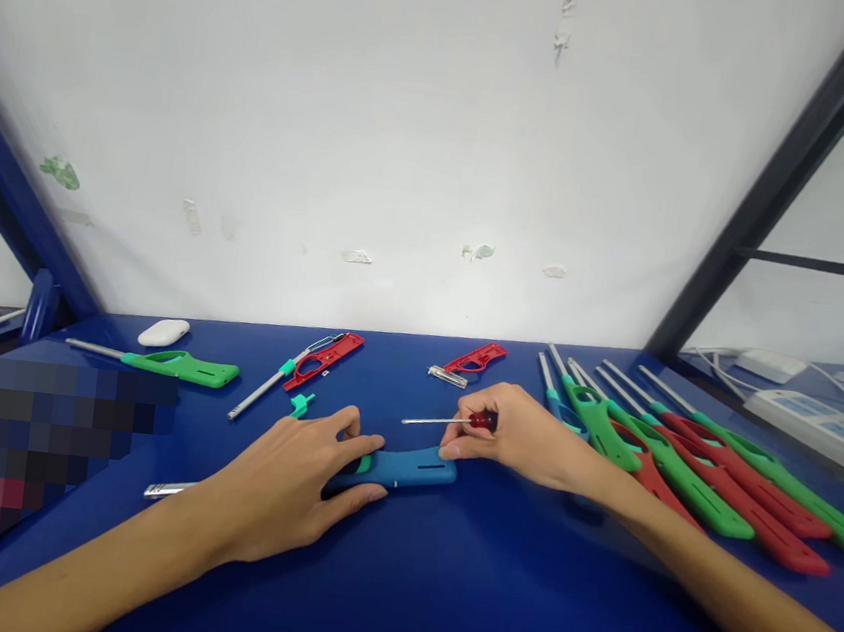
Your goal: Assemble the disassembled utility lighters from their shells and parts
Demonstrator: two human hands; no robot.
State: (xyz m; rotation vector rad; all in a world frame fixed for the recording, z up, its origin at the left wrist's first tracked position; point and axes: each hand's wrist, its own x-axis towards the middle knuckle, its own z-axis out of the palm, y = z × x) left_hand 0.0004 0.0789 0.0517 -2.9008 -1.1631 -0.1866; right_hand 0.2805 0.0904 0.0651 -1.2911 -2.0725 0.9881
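Note:
A blue gas lighter with a long metal nozzle lies across the blue table in front of me. My left hand is closed around its trigger end, fingers on the far side and thumb on the near side, hiding much of it. My right hand grips a small screwdriver by its dark red handle. The screwdriver's shaft points left, above the table behind the lighter. The right thumb and fingertips are at the right end of the lighter's handle.
Behind my hands lie an opened red lighter, a red casing half, a metal-looking part and a green trigger piece. A green lighter and white case are left; several lighters lie right.

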